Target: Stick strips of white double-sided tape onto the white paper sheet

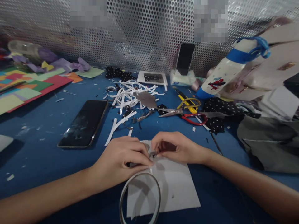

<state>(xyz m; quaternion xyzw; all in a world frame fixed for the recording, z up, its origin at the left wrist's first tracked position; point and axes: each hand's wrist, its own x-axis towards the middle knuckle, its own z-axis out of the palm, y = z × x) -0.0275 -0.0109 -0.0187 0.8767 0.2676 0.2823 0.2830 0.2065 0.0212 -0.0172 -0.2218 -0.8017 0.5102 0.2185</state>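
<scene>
A sheet of white paper lies on the blue table under both hands. My left hand is closed, its thumb and fingertips pressed together low over the paper's upper part; what they hold is hidden. Just across from them, my right hand pinches a small dark scrap between thumb and finger. A roll of tape is seen as a ring below my left fingertips, overlapping the paper's left side. Something clear and shiny, perhaps tape, shows between the roll and the fingertips.
A black phone lies left of my hands. Beyond are white paper strips, scissors and a yellow cutter. Coloured paper covers the far left. At right stand a bottle and dark fabric.
</scene>
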